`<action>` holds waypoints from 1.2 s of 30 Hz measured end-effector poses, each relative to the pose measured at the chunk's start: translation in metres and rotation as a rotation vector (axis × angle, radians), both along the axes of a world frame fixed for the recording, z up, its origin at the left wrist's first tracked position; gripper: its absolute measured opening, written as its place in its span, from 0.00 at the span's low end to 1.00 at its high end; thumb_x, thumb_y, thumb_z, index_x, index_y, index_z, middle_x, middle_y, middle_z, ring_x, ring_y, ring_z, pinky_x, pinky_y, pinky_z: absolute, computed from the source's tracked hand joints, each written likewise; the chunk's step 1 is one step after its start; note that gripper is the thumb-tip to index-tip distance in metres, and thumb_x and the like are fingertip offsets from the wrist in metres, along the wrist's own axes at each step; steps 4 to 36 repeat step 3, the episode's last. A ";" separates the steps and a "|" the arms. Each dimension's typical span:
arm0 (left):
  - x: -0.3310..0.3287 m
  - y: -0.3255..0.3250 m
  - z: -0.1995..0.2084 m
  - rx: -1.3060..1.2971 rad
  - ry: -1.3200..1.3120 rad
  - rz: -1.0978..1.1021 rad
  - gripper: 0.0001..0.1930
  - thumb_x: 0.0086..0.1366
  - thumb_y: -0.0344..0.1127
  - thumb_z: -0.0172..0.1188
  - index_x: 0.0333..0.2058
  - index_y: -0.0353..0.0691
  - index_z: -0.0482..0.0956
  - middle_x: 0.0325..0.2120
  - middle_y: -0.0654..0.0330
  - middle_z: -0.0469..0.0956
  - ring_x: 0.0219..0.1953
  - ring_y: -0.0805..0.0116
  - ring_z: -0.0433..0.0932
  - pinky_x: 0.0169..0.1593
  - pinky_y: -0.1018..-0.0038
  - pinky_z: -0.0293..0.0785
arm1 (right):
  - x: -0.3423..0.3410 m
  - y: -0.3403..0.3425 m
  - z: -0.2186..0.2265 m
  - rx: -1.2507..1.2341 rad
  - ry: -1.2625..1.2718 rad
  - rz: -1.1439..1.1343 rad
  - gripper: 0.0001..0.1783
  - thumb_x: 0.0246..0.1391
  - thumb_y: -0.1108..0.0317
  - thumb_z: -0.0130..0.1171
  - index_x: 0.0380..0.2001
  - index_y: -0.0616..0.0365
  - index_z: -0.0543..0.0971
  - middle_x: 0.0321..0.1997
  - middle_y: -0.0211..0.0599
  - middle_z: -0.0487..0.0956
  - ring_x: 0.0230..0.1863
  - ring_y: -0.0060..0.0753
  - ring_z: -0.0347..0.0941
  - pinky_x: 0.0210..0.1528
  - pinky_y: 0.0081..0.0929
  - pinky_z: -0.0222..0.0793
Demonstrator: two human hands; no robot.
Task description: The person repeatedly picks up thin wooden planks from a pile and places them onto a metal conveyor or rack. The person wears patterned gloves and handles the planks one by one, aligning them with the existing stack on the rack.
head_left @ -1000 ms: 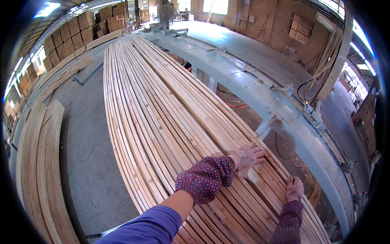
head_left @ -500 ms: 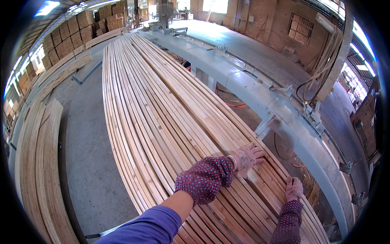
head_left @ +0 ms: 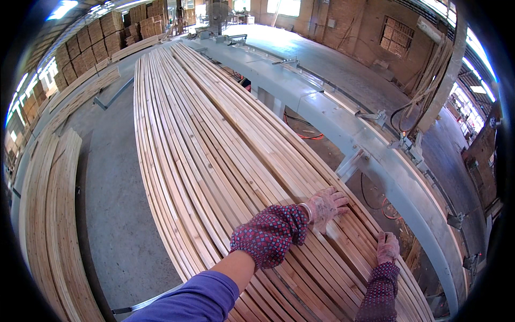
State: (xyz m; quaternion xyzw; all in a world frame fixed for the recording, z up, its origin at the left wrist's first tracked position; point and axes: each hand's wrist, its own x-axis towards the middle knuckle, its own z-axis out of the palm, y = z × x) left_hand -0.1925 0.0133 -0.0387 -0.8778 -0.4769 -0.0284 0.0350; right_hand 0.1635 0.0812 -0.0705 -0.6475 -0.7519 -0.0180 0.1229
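A wide layer of long, pale wooden strips (head_left: 214, 161) lies side by side in front of me, running away toward the back. My left hand (head_left: 325, 208), in a pinkish work glove, rests flat across the strips near their right side with its fingers spread. A patterned dark red sleeve cover is on that forearm. Farther right and nearer to me, my right hand (head_left: 387, 248) wears a similar glove. Its fingers are held together and bent over the outer strips at the right edge; the fingertips are partly hidden.
A long grey metal beam (head_left: 316, 110) with clamps curves along the right, a light wooden strip (head_left: 410, 166) lying on it. More boards (head_left: 51, 214) are stacked at the left. Hoses (head_left: 307, 136) lie beneath the beam. Bundled timber (head_left: 88, 45) stands far back left.
Both hands stay almost where they were on the strips. Along the metal beam at the right, the light wooden strip now reaches farther toward the back.
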 end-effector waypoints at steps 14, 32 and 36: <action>-0.002 0.003 -0.002 -0.027 0.011 -0.001 0.58 0.37 0.66 0.74 0.69 0.49 0.69 0.71 0.57 0.62 0.74 0.57 0.57 0.72 0.54 0.54 | -0.003 -0.001 0.001 -0.011 0.020 0.005 0.23 0.69 0.44 0.53 0.42 0.53 0.83 0.46 0.47 0.83 0.51 0.53 0.78 0.56 0.48 0.72; -0.002 0.003 -0.002 -0.027 0.011 -0.001 0.58 0.37 0.66 0.74 0.69 0.49 0.69 0.71 0.57 0.62 0.74 0.57 0.57 0.72 0.54 0.54 | -0.003 -0.001 0.001 -0.011 0.020 0.005 0.23 0.69 0.44 0.53 0.42 0.53 0.83 0.46 0.47 0.83 0.51 0.53 0.78 0.56 0.48 0.72; -0.002 0.003 -0.002 -0.027 0.011 -0.001 0.58 0.37 0.66 0.74 0.69 0.49 0.69 0.71 0.57 0.62 0.74 0.57 0.57 0.72 0.54 0.54 | -0.003 -0.001 0.001 -0.011 0.020 0.005 0.23 0.69 0.44 0.53 0.42 0.53 0.83 0.46 0.47 0.83 0.51 0.53 0.78 0.56 0.48 0.72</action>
